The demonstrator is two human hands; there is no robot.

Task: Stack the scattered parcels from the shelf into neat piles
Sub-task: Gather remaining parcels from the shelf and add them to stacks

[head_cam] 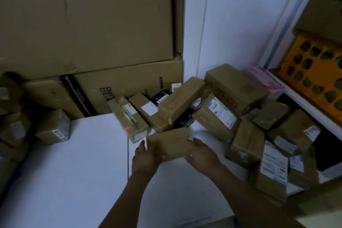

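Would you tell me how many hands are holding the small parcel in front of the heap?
2: the left hand at the left end of the parcel, the right hand at its right end.

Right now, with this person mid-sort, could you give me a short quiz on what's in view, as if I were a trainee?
1. True or false: the left hand and right hand hold one brown parcel between them.
2. Where is the jumbled heap of parcels relative to it? A) behind and to its right B) far left C) beneath it
3. Fill in: the shelf surface is coloured ____.
Key: 1 true; 2 A; 3 white.
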